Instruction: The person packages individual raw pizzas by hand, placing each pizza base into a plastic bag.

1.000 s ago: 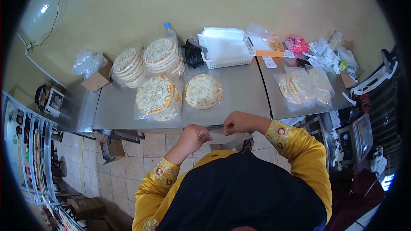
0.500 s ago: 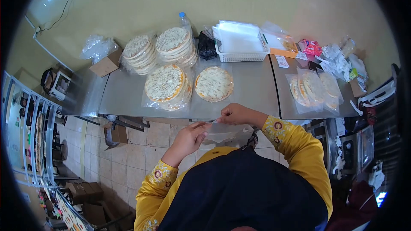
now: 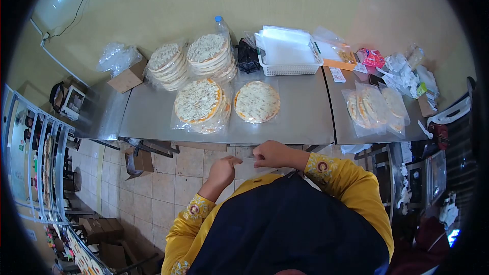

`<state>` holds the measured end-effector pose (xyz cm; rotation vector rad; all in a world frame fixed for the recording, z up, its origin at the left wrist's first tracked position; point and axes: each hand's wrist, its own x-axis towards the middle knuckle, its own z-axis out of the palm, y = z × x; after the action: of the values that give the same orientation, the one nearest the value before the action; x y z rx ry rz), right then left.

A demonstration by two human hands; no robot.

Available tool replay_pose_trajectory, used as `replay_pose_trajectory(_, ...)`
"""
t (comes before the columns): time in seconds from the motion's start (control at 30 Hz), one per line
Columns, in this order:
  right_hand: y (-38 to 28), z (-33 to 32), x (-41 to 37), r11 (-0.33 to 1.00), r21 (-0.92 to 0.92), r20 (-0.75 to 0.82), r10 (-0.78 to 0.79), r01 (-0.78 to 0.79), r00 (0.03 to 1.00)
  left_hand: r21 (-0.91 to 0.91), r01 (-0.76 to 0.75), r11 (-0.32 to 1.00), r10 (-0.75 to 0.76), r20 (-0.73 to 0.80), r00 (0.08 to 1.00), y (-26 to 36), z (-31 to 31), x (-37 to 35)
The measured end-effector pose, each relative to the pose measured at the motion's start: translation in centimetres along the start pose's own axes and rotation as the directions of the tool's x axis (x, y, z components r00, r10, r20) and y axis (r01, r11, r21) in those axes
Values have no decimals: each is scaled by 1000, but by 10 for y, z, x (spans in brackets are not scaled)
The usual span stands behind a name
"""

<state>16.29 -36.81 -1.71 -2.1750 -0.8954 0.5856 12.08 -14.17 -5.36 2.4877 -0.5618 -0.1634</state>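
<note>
My left hand (image 3: pixel 222 171) is closed, its fingertips pinching one side of a clear plastic bag (image 3: pixel 248 163) just in front of my body. My right hand (image 3: pixel 274 154) is curled shut on the other side of it, near the table's front edge. Only a little of the bag shows between the hands; it is see-through and partly hidden. Beyond them on the table, a cheese-topped pizza (image 3: pixel 256 102) lies flat on a clear plastic sheet or bag. To its left is a stack of bagged pizzas (image 3: pixel 198 100).
Behind stand two more pizza stacks (image 3: pixel 165 57) (image 3: pixel 208 47), a bottle (image 3: pixel 219 23) and a white basket (image 3: pixel 290 69) with white sheets. Bagged folded pizzas (image 3: pixel 371 104) lie on the right table. A cardboard box (image 3: pixel 127 75) sits at the left, a rack (image 3: pixel 38 158) beyond the tiled floor.
Both hands have drawn in closer to my body, the right one also lower. The bag, spread between them before, now shows much less. The pizzas stay put.
</note>
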Motion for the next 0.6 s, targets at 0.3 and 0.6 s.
replay_pose_trajectory(0.3,65,19,-17,945,-287,361,257,-155,897,-241,65,968,-52,61,997,-10,19,-14)
replay_pose_trajectory(0.6,233,-30,64,814,456,-463,562,-360,685,-302,381,874,-390,34,920,0,56,-12)
